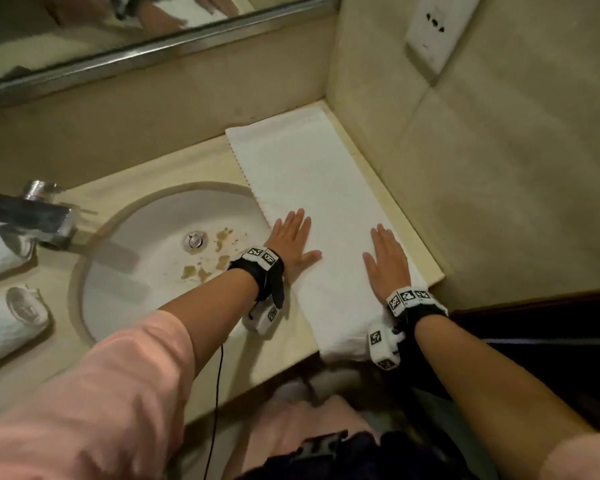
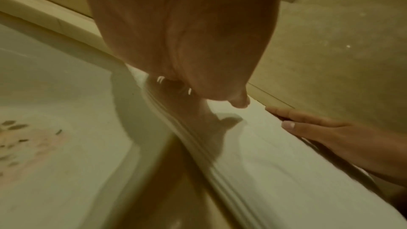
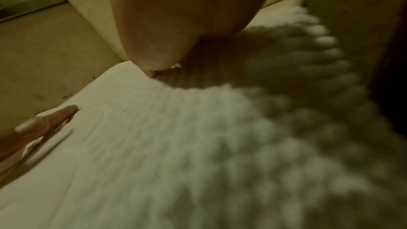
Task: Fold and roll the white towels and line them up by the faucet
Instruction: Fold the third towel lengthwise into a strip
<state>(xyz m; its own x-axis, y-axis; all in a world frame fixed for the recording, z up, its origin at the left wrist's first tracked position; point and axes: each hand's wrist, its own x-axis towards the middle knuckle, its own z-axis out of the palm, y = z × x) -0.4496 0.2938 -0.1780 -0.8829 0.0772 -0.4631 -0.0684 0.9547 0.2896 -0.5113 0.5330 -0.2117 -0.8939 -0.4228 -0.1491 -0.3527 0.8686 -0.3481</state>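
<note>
Pressing flat on a long white terry towel (image 1: 312,188) folded into a narrow strip, both hands lie with fingers straight and spread, holding nothing: the left hand (image 1: 293,242) near the strip's sink-side edge, the right hand (image 1: 387,259) near its wall-side edge. The towel lies on the cream stone desk (image 1: 201,161) between the round white sink basin (image 1: 136,258) and the beige tiled side wall (image 1: 499,168), its far end reaching the corner and its near end drooping over the desk's front edge.

The likely next step is rolling, and the overhanging near end is the risk: if the palms lift together, its weight could drag the strip off the front. The left edge lies at the basin's rim, so a sideways push could tip layers into the basin, which carries brownish stains near the drain. Uneven pressure between the two hands would probably skew the roll.

Across the basin stands the chrome faucet (image 1: 32,216), with two rolled white towels (image 1: 7,323) beside it at the left edge of the head view. Carrying the finished roll there means crossing over the stained basin. A black cable (image 1: 219,393) hangs from the left wrist, and a wall socket (image 1: 437,29) sits on the side wall above.
</note>
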